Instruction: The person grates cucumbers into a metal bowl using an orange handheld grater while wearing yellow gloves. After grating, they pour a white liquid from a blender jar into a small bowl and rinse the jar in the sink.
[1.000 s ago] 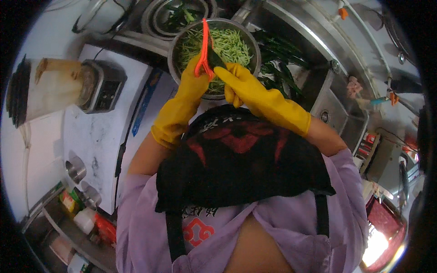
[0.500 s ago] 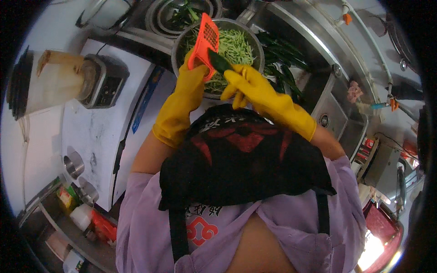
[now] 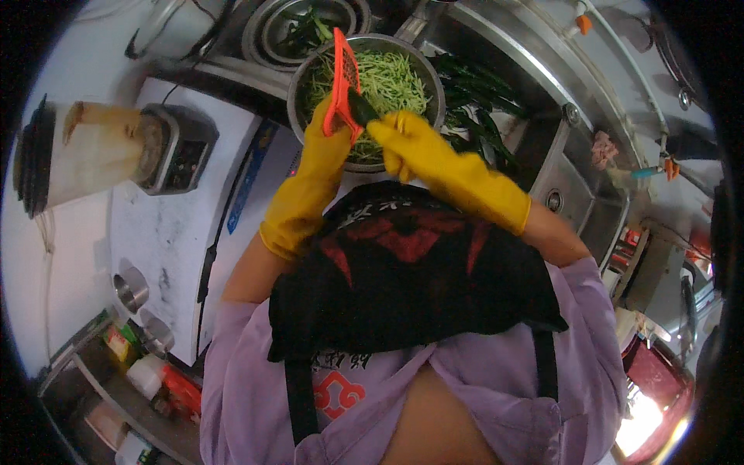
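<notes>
My left hand, in a yellow rubber glove, is closed round the handle of an orange-red grater, held tilted over a metal bowl. Pale green vegetable shreds fill much of that bowl. In my right hand, gloved the same way, is a dark green cucumber. Its far end lies against or close beside the grater; the glove hides the near end. Whole dark green cucumbers lie in the sink right of the bowl.
Nested metal bowls with green pieces stand at the far left of the shreds. A blender sits on a white surface to my left, with small metal cups nearer me. A metal sink edge runs along the right.
The grater has turned more edge-on. My right hand has shifted slightly left with the cucumber, whose visible part looks shorter beside the grater.
</notes>
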`<move>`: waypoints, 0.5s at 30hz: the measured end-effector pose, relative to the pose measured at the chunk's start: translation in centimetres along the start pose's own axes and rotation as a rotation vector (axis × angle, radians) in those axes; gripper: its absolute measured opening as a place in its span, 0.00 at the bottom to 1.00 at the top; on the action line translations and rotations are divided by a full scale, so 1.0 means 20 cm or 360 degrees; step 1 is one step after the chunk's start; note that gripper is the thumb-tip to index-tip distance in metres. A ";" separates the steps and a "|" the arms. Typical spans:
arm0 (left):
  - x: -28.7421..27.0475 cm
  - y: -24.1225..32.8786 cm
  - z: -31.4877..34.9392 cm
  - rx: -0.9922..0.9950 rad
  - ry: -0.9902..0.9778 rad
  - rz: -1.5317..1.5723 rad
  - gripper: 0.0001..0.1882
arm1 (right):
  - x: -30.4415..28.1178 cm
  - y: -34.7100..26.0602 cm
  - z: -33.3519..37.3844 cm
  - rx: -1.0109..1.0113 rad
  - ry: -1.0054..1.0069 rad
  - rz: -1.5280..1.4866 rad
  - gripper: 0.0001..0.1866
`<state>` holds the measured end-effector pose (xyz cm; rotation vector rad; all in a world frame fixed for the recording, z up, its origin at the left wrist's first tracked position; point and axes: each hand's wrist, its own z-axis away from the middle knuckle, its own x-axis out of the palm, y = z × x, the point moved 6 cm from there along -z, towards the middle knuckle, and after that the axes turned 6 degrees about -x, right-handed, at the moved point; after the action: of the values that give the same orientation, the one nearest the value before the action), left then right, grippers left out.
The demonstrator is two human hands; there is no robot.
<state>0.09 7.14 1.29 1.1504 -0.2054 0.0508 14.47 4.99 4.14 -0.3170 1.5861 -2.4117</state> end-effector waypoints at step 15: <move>0.09 -0.12 0.16 -0.0065 -0.0282 0.0073 0.27 | -0.26 0.04 -0.23 -0.0171 0.0351 -0.0083 0.19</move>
<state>1.70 3.03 0.71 1.1099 -0.3885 -0.0146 18.03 10.37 1.35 -0.1152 1.8258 -2.4778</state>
